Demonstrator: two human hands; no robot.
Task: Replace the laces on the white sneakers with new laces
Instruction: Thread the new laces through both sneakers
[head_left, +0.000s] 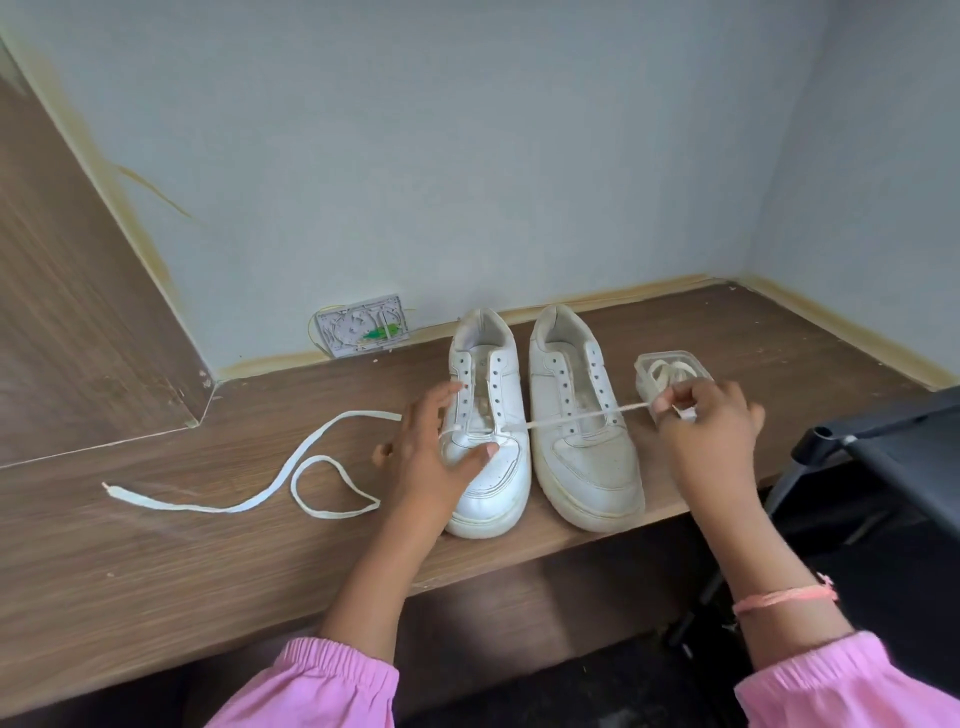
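A wooden counter (727, 332) runs along the wall and carries two white sneakers side by side, toes toward the person. The left sneaker (485, 415) has a lace (571, 415) through its lowest eyelets; the right sneaker (582, 415) has bare eyelets. The left hand (431, 452) rests on the left sneaker's toe and steadies it, its fingers (441, 395) relaxed and spread, gripping nothing. The right hand (706, 421) pinches the lace near its tip and draws it taut across the right sneaker. The lace's other end loops loosely over the counter at the left. A small clear box (698, 364) beside the right sneaker holds another coiled lace. The lace looks light, flat and limp, likely to twist; it is best held near the stiff tip. The sneakers look light and could slide unless held.
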